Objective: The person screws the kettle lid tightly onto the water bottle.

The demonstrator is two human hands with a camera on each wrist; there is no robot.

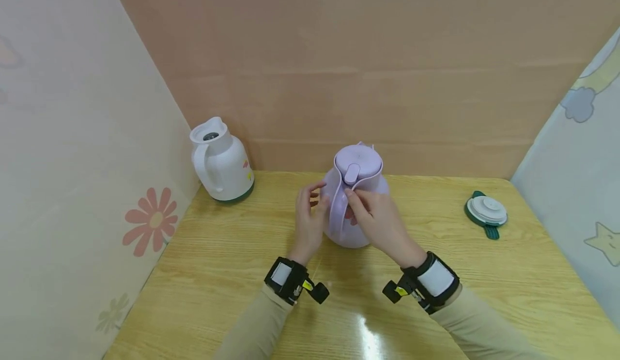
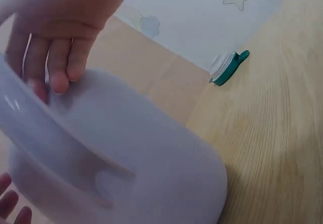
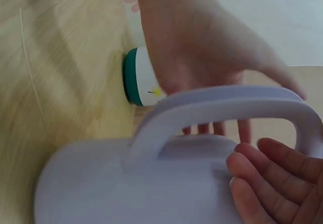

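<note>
Lilac jug (image 1: pixel 356 198) standing upright between both hands, lid closed, rounded body, handle facing the person, left hand (image 1: pixel 310 217) and right hand (image 1: pixel 375 217) touching its sides

Soft, even indoor light; sharp head view, blurred wrist views.

In the head view the light falls from above: a white glare streak lies on the table (image 1: pixel 368 338) at 6 o'clock, and shadows under the lilac jug (image 1: pixel 356 198) are faint and short. Wide-angle bending pulls the walls outward toward 9 and 3 o'clock. Both wrist views are bright but soft: the jug fills them out of focus, the left hand (image 3: pixel 202 47) and right hand (image 2: pixel 55 37) smear at close range, and the wood grain streaks with motion blur.
</note>
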